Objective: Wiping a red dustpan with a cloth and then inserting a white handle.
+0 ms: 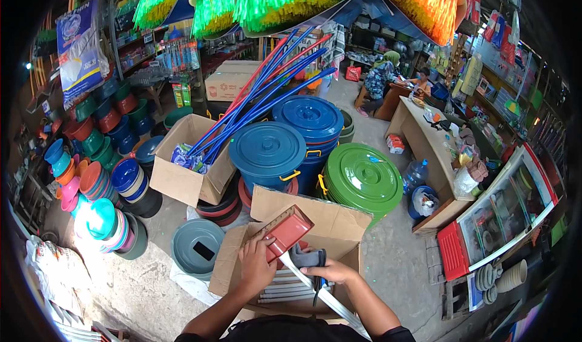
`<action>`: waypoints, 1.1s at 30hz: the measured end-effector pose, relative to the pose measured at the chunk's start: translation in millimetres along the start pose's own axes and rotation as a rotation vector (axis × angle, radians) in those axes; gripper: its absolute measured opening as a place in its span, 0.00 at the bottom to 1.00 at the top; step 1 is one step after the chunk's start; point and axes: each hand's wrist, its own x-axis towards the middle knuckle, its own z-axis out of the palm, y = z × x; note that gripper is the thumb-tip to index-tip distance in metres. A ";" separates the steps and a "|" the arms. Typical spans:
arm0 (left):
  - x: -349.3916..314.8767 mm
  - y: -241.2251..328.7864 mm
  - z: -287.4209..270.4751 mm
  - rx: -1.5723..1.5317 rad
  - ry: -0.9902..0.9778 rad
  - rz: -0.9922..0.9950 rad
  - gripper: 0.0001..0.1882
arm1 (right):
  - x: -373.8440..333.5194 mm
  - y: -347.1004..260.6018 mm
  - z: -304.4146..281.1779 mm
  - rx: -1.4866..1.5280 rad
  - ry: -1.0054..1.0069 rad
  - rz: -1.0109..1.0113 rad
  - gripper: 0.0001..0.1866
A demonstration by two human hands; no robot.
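In front of me, my left hand (257, 262) is closed on a red-brown box-shaped plastic piece (290, 231) with small holes along one side. A white pole (330, 299) runs from its lower corner down to the right. My right hand (336, 273) grips a grey moulded piece (308, 257) next to the pole; a dark strip hangs below it. I cannot make out how these parts join. Both hands are above an open cardboard box (309, 207), where several white rods (282, 292) lie side by side.
Lidded blue bins (267, 148) and a green bin (364, 178) stand beyond the box. A grey basin (197, 248) holding a black flat object sits at left. Blue and red poles (260, 90) lean from another carton (188, 154). Brush heads (291, 2) hang overhead. People sit near a desk (424, 142).
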 end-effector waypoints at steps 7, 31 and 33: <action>-7.8 20.9 0.5 -0.020 -0.060 0.217 0.34 | 11.2 10.0 13.5 0.217 -0.094 0.295 0.24; -24.1 34.3 -4.3 0.144 -0.456 0.007 0.42 | -24.9 3.4 66.2 -1.149 0.295 0.264 0.16; -25.2 31.1 -1.3 0.142 -0.457 -0.006 0.40 | -29.8 11.4 69.8 -1.219 0.362 0.212 0.13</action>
